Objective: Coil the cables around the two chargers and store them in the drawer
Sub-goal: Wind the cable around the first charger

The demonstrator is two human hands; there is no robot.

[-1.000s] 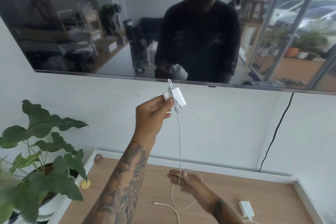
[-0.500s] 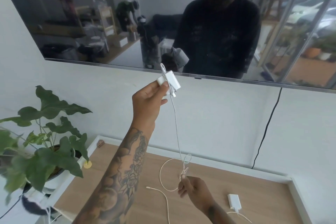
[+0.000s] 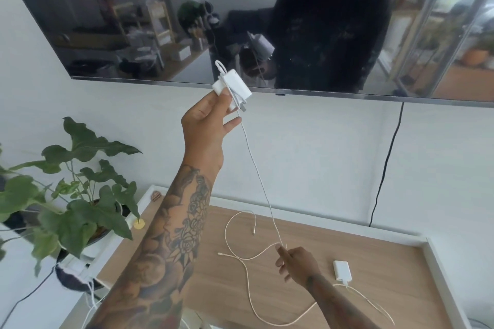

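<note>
Held high before the screen's lower edge, the left hand (image 3: 207,117) grips a white charger (image 3: 233,87) between thumb and fingers, with a few turns of cable (image 3: 260,176) already wound round the block. From the charger the cable is drawn down in a nearly straight line to the right hand (image 3: 295,262), where it is pinched between thumb and fingertips just above the desk.

A dark screen (image 3: 133,21) is mounted across the upper wall, its lower edge running just behind the raised charger; a person in dark clothing is mirrored in it. Below lies a wooden desktop (image 3: 387,288), bordered by a raised white rim at the back and right. Bare wood is seen between the right hand and the back rim, and to the right of the second charger. At the left edge a leafy plant (image 3: 80,195) is stood in a pot, well apart from both hands.

A second charger (image 3: 342,270) is laid flat on the wood just right of the right hand, its own cable trailing toward the near edge. Loose loops of cable are spread on the wood left of that hand. A black cord (image 3: 385,168) is hung down the wall from the screen.
</note>
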